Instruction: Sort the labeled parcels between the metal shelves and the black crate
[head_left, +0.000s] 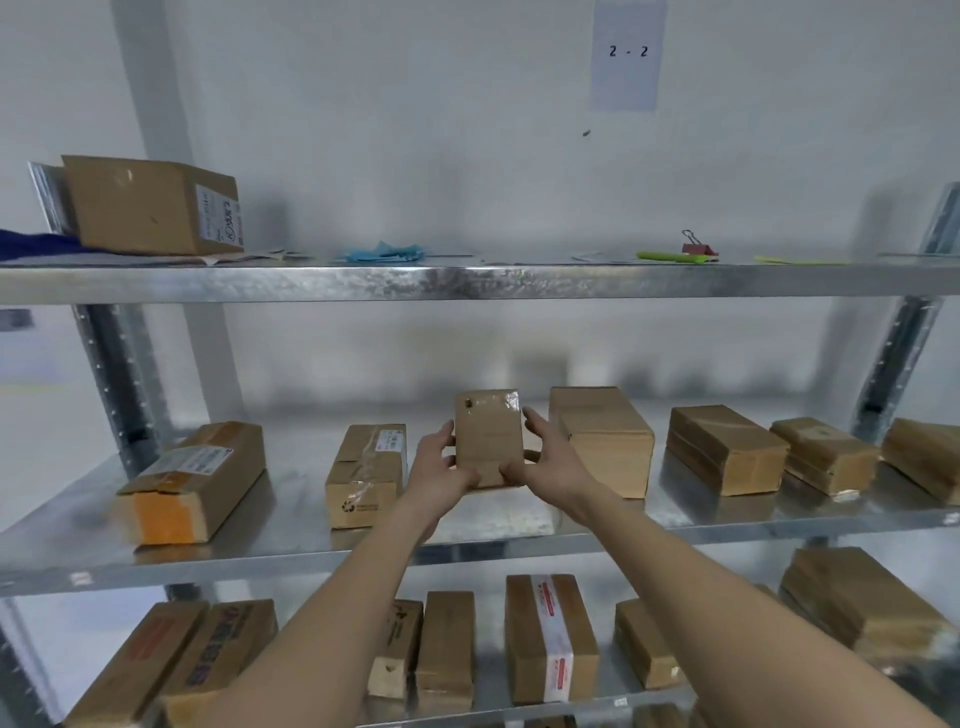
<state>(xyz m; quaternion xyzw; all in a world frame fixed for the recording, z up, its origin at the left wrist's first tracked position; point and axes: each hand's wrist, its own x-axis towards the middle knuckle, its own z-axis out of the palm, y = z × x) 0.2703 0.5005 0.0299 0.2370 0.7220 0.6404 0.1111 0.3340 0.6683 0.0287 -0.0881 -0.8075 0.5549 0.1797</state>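
Holding small parcel (487, 440) upright over middle shelf (291, 525) | left hand (441, 467), right hand (545, 457): both grips clamped on its sides | likely for placement between neighbours at 9 and 3 o'clock

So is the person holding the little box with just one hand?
No, both hands grip it: the left hand holds one side of the small parcel and the right hand holds the other.

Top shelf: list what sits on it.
Top shelf: a box at left, blue cloth, papers, a green pen, a red clip. Anything farther back is hidden.
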